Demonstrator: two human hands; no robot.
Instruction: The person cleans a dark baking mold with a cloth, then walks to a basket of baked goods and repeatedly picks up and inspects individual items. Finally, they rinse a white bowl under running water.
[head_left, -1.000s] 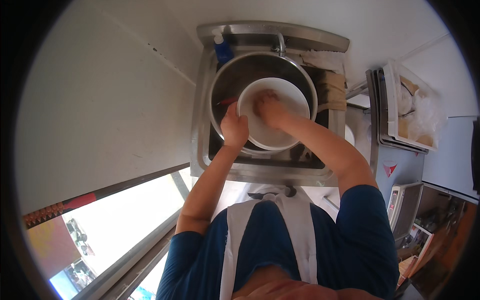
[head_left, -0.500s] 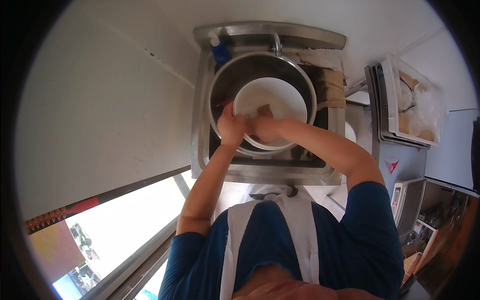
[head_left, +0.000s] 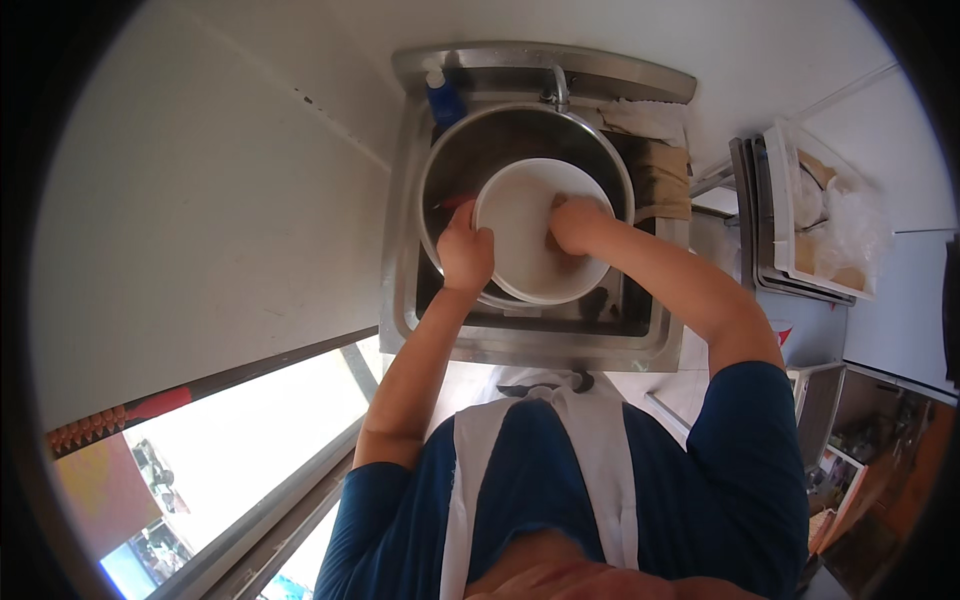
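Observation:
A white round tub is tilted inside a big steel pot, which stands in a metal sink. My left hand grips the tub's left rim, thumb on the inner side. Down inside the tub, at its right wall, is my right hand; its fingers are curled round a brownish cloth or pad, mostly hidden by the hand. Something red shows in the pot just beyond my left hand.
A blue bottle with a white top stands at the sink's back left corner. The tap rises behind the pot. Tan cloths hang at the right edge. Farther right is a white crate holding plastic bags.
My right hand has moved from the tub's left side across to its right wall, with the brownish cloth or pad. The tub has shifted slightly to the right.

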